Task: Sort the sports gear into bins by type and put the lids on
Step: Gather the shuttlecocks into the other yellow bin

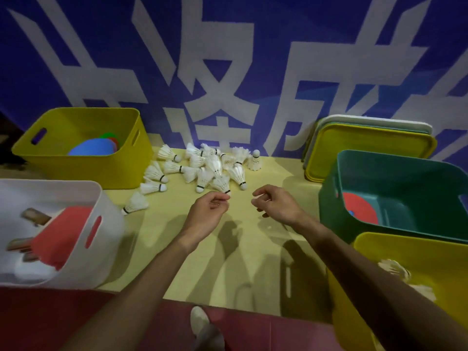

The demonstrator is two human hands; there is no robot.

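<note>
A pile of white shuttlecocks [207,168] lies on the pale yellow table [253,249] near the wall. My left hand [209,211] hovers just in front of the pile, fingers loosely curled, fingertips close to the nearest shuttlecock [222,184]. My right hand [276,203] hangs beside it, also loosely curled and holding nothing. A yellow bin [415,252] at the near right holds a few shuttlecocks [395,269]. A green bin [379,173] behind it has a red disc inside. The white bin [101,198] on the left holds red paddles. The far yellow bin [83,171] holds coloured discs.
Stacked lids [367,145], yellow in front of green and white, lean on the blue wall banner at the back right. A stray shuttlecock [135,205] lies beside the white bin. The table's front edge runs below my forearms, with red floor and a shoe beneath.
</note>
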